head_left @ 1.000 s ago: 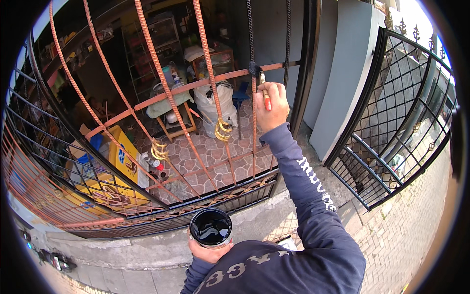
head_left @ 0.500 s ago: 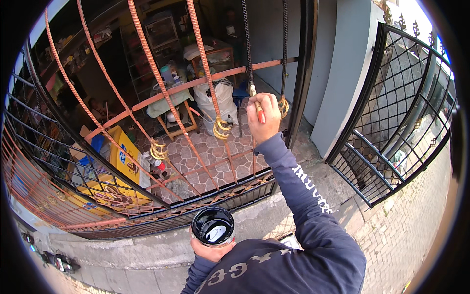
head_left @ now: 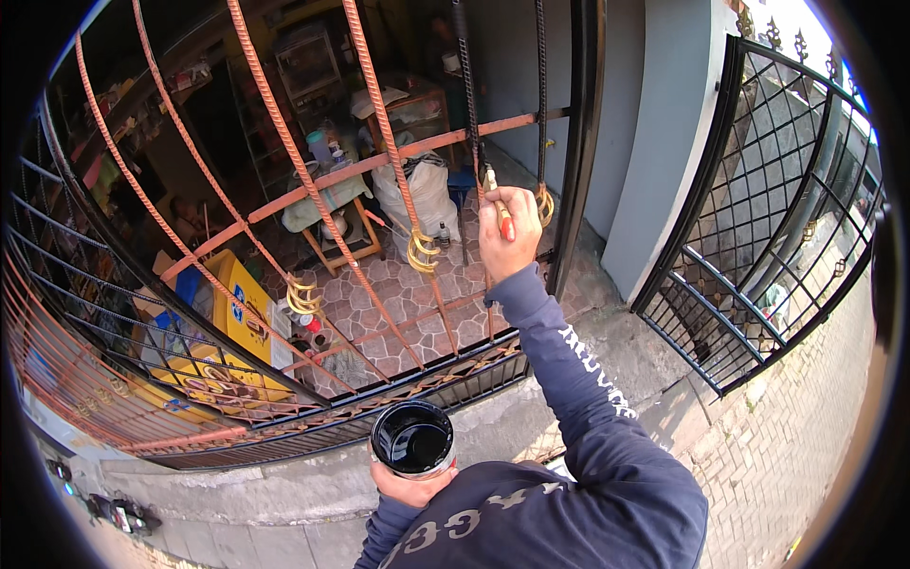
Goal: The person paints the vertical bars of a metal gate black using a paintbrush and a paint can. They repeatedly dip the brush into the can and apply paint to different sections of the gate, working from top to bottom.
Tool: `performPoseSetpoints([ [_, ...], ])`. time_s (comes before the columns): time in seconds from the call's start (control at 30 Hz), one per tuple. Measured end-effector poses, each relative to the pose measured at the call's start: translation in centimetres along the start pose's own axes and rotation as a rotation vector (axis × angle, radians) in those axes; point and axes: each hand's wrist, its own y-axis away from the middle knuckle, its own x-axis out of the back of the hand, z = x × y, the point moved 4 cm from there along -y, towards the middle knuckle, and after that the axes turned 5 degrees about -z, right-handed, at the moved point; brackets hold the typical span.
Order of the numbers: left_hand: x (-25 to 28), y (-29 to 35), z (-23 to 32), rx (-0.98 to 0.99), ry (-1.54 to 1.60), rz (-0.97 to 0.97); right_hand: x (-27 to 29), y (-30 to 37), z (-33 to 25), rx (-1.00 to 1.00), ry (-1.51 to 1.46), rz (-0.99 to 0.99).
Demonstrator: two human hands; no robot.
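My right hand [head_left: 510, 230] grips a paintbrush [head_left: 505, 224] with a red-tipped wooden handle. Its dark bristles touch a ribbed vertical bar [head_left: 471, 90] just below the reddish crossbar [head_left: 420, 144]. That bar is black above, and my hand hides part of it lower down. My left hand [head_left: 410, 485] is wrapped around an open can of black paint [head_left: 413, 438], held low in front of my body. To the left, ribbed bars [head_left: 275, 104] are still a rusty red colour. Gold curled ornaments [head_left: 423, 250] sit on some of the bars.
Behind the grille are a white sack [head_left: 431, 201], a small wooden table [head_left: 343, 248] and a yellow box [head_left: 237, 305] on a stone-patterned floor. A black lattice gate [head_left: 749, 218] stands at the right beside a grey-blue pillar [head_left: 637, 161]. A concrete ledge [head_left: 284, 486] runs below the grille.
The view has shifted slightly. My right hand and the brush remain at the same bar, with the bristles now nearer its side. The bright reflection in the paint can has gone dark.
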Motion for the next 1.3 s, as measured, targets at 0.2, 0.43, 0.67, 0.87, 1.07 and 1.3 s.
performPoseSetpoints([
  [0.2,-0.4,-0.2,0.3,0.07,-0.005,-0.04,-0.4,0.2,-0.2,-0.024,0.003,-0.115],
  [0.43,-0.5,-0.2,-0.5,0.075,-0.017,-0.015,-1.3,0.9,-0.6,-0.011,-0.012,-0.137],
  [0.67,-0.7,-0.1,0.0,0.097,0.011,-0.007,-1.2,1.5,-0.9,0.054,0.035,-0.074],
  [0.87,-0.8,-0.6,0.8,0.046,-0.022,0.01,-0.8,-0.2,-0.3,0.007,0.192,-0.092],
  [1.07,-0.6,-0.2,0.7,0.109,0.078,0.034,-1.2,-0.1,-1.2,0.146,0.156,-0.121],
  [1.3,-0.1,-0.4,0.2,0.059,0.054,0.048,-1.9,0.6,-1.3,0.152,0.127,-0.122],
])
